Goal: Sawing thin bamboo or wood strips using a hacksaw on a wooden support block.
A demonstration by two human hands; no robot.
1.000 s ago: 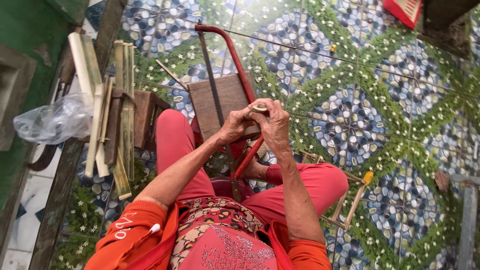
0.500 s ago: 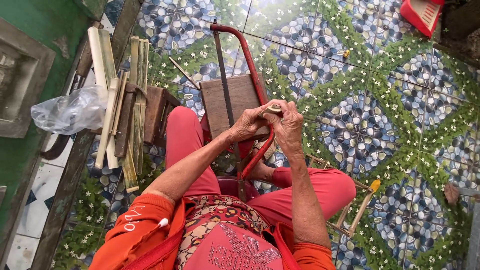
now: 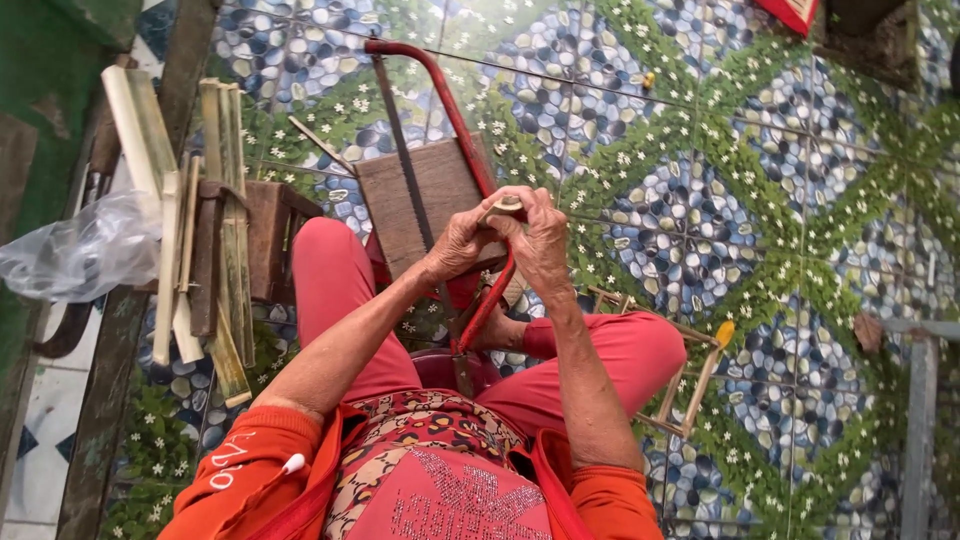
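Note:
Both my hands meet over my lap, just above a red-framed bow saw that stands up between my knees. My left hand and my right hand together pinch a small pale piece of bamboo at the fingertips. The saw's blade runs up across a brown wooden block in front of my knees. My legs are in pink trousers and my sleeves are orange.
A bundle of split bamboo strips lies on a small wooden stool at the left, with a clear plastic bag beside it. A small bamboo frame leans by my right leg. The floor is patterned tile, and a grey post stands at the right.
The view has shifted slightly. My hands keep holding the small bamboo piece at the saw, with only small finger movement.

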